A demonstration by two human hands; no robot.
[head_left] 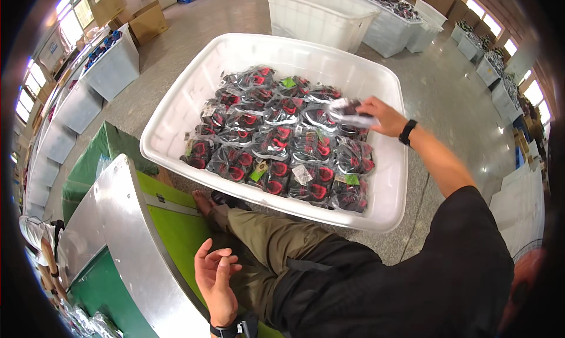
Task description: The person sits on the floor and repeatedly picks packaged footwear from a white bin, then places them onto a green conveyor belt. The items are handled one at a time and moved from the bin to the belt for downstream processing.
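My right hand (384, 117) grips a bagged pair of shoes (347, 110), blurred by motion, above the right part of a large white plastic bin (282, 207). Inside the bin, bagged black shoes (272, 141) with red linings lie packed side by side in rows. Several of the clear bags carry green or white tags. Down by the edge of a metal-rimmed table, my left hand (216, 277) is raised with its fingers loosely curled and apart, holding nothing.
The metal-edged table (126, 214) with a green top stands at my left, a green box-like container (106, 152) beyond it. Another white bin (318, 14) stands past the shoe bin. Filled bins (115, 64) line both sides of the hall, with cardboard boxes (147, 23) at the far left.
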